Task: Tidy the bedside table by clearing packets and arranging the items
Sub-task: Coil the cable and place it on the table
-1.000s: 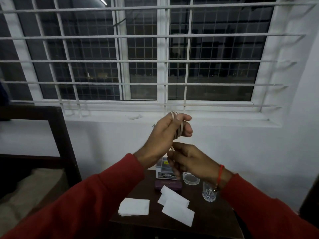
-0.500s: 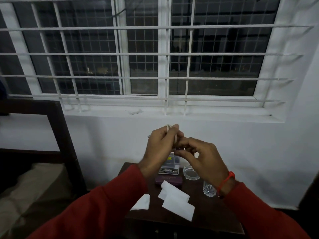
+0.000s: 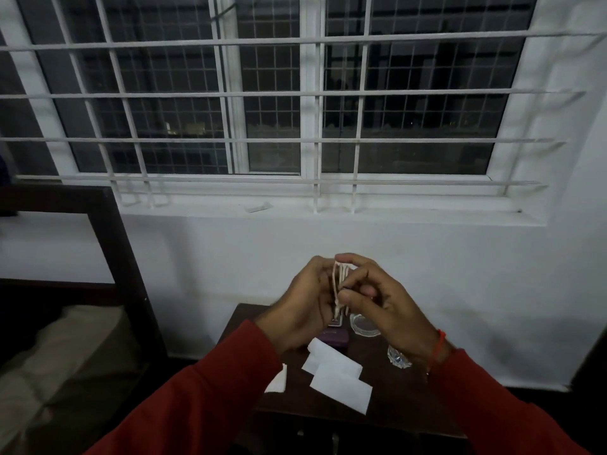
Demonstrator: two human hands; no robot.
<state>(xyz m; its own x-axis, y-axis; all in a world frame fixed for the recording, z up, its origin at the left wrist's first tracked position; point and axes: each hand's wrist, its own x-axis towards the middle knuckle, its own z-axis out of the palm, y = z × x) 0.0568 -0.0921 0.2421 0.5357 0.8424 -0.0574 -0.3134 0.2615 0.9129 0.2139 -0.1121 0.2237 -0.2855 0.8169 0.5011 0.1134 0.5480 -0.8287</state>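
Both hands are raised above the dark wooden bedside table (image 3: pixel 404 402), holding a coiled white cable (image 3: pixel 340 284) between them. My left hand (image 3: pixel 303 307) grips the coil's left side. My right hand (image 3: pixel 381 300) pinches the coil from the right with thumb and fingers. On the table lie two overlapping white paper packets (image 3: pixel 338 376), and a folded white tissue (image 3: pixel 277 382) is partly hidden by my left sleeve. A purple case (image 3: pixel 335 336) sits behind them, with a small box on it mostly hidden by my hands.
A round clear lid or dish (image 3: pixel 363 326) and a small glass tumbler (image 3: pixel 399 357) stand at the table's right. A dark bed frame (image 3: pixel 108 244) with a beige mattress (image 3: pixel 59 356) is on the left. A barred window and white sill (image 3: pixel 328 211) lie ahead.
Both hands have come down lower and closer together with the cable coil. The right hand has moved up from below the coil to pinch it. My view has tilted slightly.
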